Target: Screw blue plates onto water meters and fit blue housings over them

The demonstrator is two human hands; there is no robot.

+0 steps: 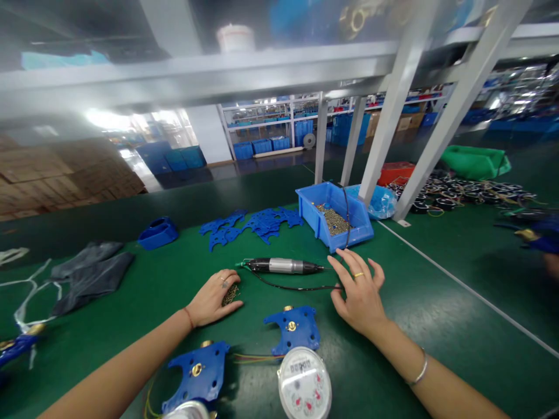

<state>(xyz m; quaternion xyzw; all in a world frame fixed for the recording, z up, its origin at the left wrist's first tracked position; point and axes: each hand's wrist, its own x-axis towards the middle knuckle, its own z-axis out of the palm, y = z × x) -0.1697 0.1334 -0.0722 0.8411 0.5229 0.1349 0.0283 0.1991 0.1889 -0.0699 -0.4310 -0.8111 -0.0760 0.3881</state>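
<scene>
My left hand (216, 299) rests on the green table, its thumb and curved fingers apart around a small heap of brass-coloured screws (230, 295). Open and with fingers spread, my right hand (358, 291) hovers by the tip of an electric screwdriver (282, 266) and its black cable (301, 288). The screwdriver lies crosswise between my hands. Nearer to me is a blue bracket with brass fittings (299, 329), with a round white meter (304, 384) in front of it. A second blue bracket (198, 372) lies below my left hand, partly covering a round part cut off by the frame.
Behind the screwdriver stands a blue bin (323, 227) of small screws, left of it flat blue plates (262, 224). A blue holder (158, 233) and dark cloth (94, 273) lie left. Metal posts (393, 105) rise at right near bundled wired parts (463, 192) and a green bin (476, 162).
</scene>
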